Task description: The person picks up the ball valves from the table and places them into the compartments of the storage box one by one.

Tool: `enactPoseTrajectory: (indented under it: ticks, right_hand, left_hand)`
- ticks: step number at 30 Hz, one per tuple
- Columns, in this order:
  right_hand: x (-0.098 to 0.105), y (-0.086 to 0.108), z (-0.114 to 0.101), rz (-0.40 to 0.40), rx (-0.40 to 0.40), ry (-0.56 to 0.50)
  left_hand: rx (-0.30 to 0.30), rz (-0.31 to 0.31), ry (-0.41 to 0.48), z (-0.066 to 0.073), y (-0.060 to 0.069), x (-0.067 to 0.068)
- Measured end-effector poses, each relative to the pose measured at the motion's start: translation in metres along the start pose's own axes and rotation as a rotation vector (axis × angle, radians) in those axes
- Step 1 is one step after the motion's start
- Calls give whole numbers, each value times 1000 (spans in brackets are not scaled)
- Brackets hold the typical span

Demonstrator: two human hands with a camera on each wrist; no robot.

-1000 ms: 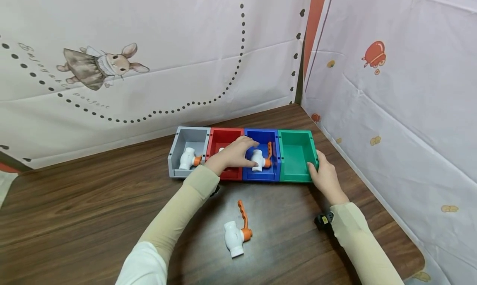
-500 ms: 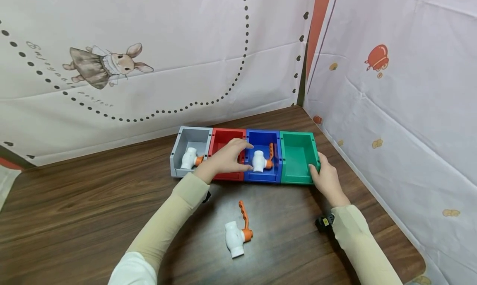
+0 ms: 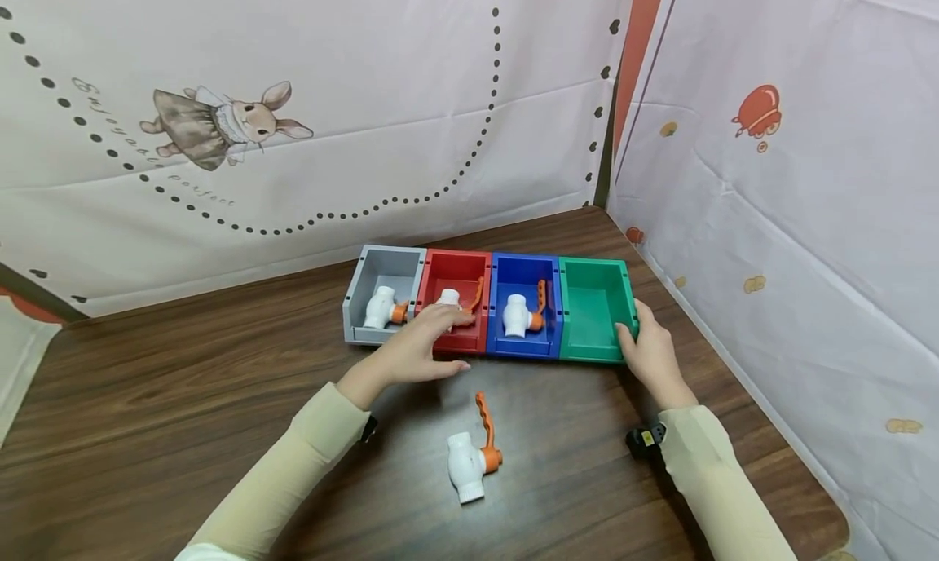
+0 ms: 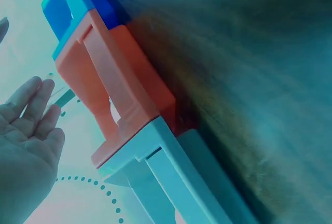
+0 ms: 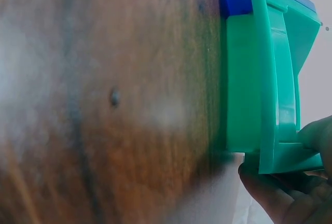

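Observation:
Grey, red, blue and green bins stand joined in a row. White ball valves with orange handles lie in the grey bin, the red bin and the blue bin; nothing lies in the green one. Another ball valve rests on the table in front. My left hand hovers over the front of the red bin, fingers spread and holding nothing, partly covering that bin's valve. My right hand grips the green bin's right wall, its thumb inside.
The brown wooden table spreads left and in front of the bins. A printed cloth wall stands behind them, and another cloth wall runs along the table's right edge.
My left hand has drawn back left and toward me, away from the blue bin, uncovering the valve in the red bin. My right hand keeps its hold on the green bin.

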State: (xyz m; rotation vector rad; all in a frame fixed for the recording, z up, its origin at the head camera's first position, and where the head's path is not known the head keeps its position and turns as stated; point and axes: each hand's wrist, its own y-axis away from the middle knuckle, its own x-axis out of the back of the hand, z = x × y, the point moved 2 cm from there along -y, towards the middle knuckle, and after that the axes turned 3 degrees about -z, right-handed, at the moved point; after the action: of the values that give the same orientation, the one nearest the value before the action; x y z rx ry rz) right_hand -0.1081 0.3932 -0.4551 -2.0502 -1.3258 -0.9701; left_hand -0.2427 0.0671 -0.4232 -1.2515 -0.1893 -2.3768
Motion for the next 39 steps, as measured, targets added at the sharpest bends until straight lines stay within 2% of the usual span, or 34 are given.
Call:
enactPoseTrajectory:
  ticks: [6,10,14,20,24,27,32,39]
  right_hand:
    - [1,2,1,-2,-4,0]
    - [1,3,0,-4,-2,-1]
    - [1,3,-1,-1,-1,-8]
    - [3,2,0,5,3,2]
    - [4,1,0,0,5,2]
    - [4,1,0,6,10,1]
    - [3,2,0,3,13,2]
    - [4,2,-2,11,34,-1]
  left_hand:
    - [-14,34,32,12,27,-11]
    - [6,15,65,20,43,-26]
    - [41,-33,74,26,61,-40]
    - [69,-45,91,37,80,-48]
    - [91,-84,36,41,88,-55]
    - [106,-128,-41,45,91,-59]
    - [100,-170,-175,50,94,-66]
    - [75,-192,-297,52,96,-72]
